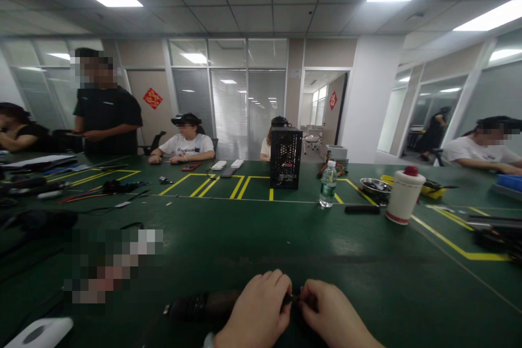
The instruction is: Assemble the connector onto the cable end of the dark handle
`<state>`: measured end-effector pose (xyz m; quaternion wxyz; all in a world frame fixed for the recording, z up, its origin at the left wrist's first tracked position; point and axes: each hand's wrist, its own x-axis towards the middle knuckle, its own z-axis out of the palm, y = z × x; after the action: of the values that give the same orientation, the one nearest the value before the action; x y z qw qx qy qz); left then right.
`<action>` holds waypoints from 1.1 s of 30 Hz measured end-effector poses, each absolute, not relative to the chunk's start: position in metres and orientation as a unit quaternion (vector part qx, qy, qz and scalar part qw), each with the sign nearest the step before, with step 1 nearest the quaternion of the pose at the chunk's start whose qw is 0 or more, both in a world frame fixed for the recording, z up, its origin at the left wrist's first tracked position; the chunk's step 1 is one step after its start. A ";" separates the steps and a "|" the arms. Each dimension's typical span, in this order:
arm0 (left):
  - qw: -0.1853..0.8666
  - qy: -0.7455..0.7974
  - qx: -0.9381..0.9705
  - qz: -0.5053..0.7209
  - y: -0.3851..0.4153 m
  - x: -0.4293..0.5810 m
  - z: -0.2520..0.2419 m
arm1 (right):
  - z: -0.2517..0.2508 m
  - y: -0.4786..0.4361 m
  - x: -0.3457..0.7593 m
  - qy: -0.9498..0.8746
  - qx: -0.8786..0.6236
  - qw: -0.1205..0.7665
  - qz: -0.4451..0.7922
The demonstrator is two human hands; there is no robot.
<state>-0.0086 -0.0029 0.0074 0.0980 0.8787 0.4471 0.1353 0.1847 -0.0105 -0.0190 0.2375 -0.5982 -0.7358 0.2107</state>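
Observation:
At the near edge of the table, my left hand [261,304] is closed round the right part of a dark cylindrical tool [199,305], which lies sideways with a small metal tip at its left end. What kind of tool it is I cannot make out. A small dark piece [294,298] shows in the narrow gap between my hands. My right hand [328,310] pinches at that spot, fingers curled; whatever sits in the pinch is hidden.
The green table [228,239] carries a black computer case [285,157], a water bottle [328,185], a white bottle with a red cap [404,196] and a metal bowl [375,187]. Cables [101,190] lie at left, near a white object [41,333]. Several people are around the table.

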 end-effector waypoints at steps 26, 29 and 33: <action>0.087 0.411 0.895 0.151 0.001 -0.013 0.007 | -0.013 -0.016 0.182 -0.750 -0.572 0.252 0.216; 0.087 0.409 0.895 0.154 0.001 -0.014 0.005 | -0.012 -0.016 0.182 -0.750 -0.569 0.254 0.221; 0.080 0.401 0.900 0.153 0.001 -0.015 0.003 | -0.017 -0.014 0.182 -0.748 -0.564 0.260 0.234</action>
<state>-0.0145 0.0012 0.0031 0.0799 0.8997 0.4010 0.1528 0.1818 -0.0145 -0.0170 0.2599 -0.5639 -0.7482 0.2337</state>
